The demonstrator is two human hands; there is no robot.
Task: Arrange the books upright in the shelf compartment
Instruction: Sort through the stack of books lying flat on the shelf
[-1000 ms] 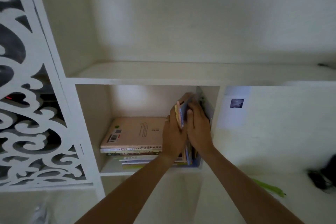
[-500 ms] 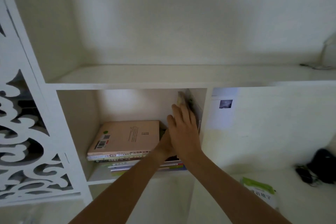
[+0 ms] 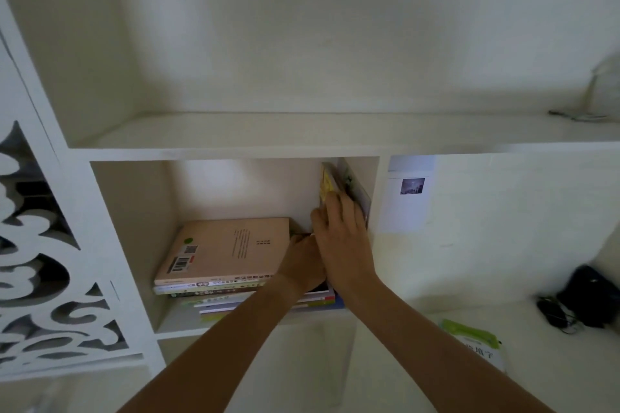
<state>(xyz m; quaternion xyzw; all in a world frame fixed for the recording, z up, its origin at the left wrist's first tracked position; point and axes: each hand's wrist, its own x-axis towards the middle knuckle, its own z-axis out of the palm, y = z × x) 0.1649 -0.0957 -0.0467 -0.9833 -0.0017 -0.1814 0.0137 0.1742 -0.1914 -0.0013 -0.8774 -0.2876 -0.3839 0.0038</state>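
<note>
Books [image 3: 339, 184] stood upright — thin, floppy, best braced flat-sided — are pressed rightward by the right hand [image 3: 342, 241], fingers extended; left hand [image 3: 302, 265] grip is hidden.

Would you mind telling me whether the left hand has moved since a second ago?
Yes. The left hand has dropped from the upright books by the compartment's right wall to the flat stack, partly hidden behind the right hand.
</note>
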